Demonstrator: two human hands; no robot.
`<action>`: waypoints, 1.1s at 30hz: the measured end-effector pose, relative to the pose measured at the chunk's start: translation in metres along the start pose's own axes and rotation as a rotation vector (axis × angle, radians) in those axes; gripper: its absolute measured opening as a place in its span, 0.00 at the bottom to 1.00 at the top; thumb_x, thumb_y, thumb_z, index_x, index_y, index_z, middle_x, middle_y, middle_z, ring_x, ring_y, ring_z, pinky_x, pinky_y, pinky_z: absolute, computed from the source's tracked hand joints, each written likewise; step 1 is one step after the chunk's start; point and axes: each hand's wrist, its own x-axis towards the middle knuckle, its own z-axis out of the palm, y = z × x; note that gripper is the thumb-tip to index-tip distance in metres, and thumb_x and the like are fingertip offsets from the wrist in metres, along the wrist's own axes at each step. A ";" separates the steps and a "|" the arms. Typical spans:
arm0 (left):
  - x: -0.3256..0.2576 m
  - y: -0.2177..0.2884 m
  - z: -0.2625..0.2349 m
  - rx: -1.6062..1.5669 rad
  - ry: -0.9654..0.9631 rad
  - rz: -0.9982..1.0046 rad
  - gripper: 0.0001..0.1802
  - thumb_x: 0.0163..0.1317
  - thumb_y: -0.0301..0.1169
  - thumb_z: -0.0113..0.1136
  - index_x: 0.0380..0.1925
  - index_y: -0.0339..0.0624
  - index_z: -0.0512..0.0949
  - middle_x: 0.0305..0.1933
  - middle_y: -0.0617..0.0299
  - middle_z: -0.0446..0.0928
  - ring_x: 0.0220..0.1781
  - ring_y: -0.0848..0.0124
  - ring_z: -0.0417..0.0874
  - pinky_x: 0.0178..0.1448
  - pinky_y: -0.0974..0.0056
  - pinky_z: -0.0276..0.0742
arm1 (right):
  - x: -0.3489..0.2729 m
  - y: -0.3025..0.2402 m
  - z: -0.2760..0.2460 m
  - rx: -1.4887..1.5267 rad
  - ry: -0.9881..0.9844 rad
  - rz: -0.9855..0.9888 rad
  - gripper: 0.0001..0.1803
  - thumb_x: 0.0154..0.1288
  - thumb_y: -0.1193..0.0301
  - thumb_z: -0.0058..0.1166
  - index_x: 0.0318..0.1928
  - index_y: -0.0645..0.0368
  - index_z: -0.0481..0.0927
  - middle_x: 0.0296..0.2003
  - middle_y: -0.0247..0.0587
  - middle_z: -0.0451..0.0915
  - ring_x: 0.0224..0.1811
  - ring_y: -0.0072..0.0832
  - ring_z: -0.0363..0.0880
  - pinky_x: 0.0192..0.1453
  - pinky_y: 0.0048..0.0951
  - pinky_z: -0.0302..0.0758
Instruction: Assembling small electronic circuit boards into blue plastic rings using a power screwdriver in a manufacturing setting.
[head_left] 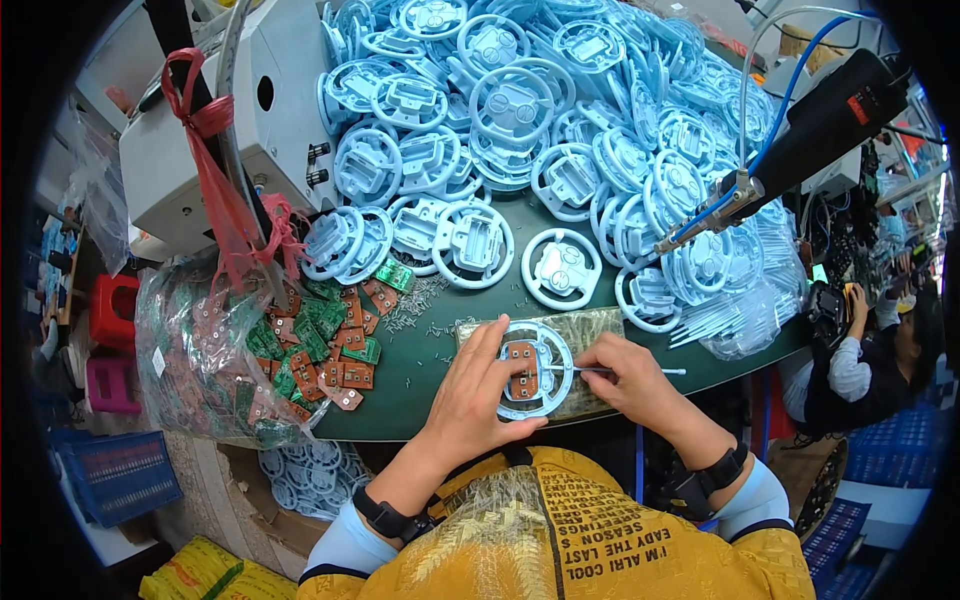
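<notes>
A pale blue wheel [535, 368] is lying flat on a pad [590, 335] at the near edge of the table [420, 395], with a brown board [520, 365] seated in its hub. The left hand [478, 385] is spread half open over the wheel's left side, fingers pressing on the rim and board rather than closed round anything. The right hand [630, 378] is pinched shut on a thin metal tool [650, 371] whose tip lies at the hub.

The step appears to be the seating of the board. It would be done best with the wheel kept pinned flat, so that it cannot turn, and with the tool worked lightly, square to the board. Loose screws [425, 300] lie just beyond, the board pile [320, 345] to the left, the hanging driver [800, 145] up right.
</notes>
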 end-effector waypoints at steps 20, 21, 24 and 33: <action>-0.001 -0.001 0.002 -0.004 0.015 0.022 0.39 0.35 0.38 0.83 0.48 0.38 0.74 0.72 0.34 0.60 0.72 0.38 0.63 0.72 0.44 0.62 | -0.001 0.007 0.005 -0.204 0.173 -0.291 0.11 0.53 0.80 0.64 0.38 0.61 0.80 0.32 0.42 0.76 0.35 0.40 0.78 0.37 0.37 0.75; -0.001 -0.001 0.002 -0.004 0.017 0.024 0.39 0.35 0.38 0.83 0.48 0.38 0.74 0.72 0.34 0.60 0.72 0.38 0.63 0.72 0.44 0.62 | 0.000 0.009 0.006 -0.202 0.176 -0.306 0.11 0.53 0.80 0.64 0.38 0.61 0.80 0.32 0.41 0.76 0.35 0.40 0.77 0.37 0.36 0.75; -0.001 -0.001 0.002 -0.004 0.016 0.021 0.39 0.35 0.38 0.83 0.48 0.38 0.74 0.72 0.34 0.60 0.72 0.38 0.63 0.72 0.44 0.62 | 0.002 0.009 0.008 -0.205 0.171 -0.310 0.11 0.52 0.80 0.64 0.38 0.61 0.81 0.32 0.41 0.76 0.34 0.39 0.76 0.37 0.36 0.74; -0.001 0.000 0.000 0.006 -0.005 0.011 0.38 0.36 0.38 0.83 0.49 0.39 0.75 0.72 0.35 0.60 0.72 0.38 0.63 0.72 0.44 0.63 | 0.003 0.013 0.012 -0.221 0.219 -0.339 0.11 0.52 0.79 0.65 0.38 0.60 0.81 0.33 0.38 0.77 0.36 0.38 0.74 0.39 0.36 0.71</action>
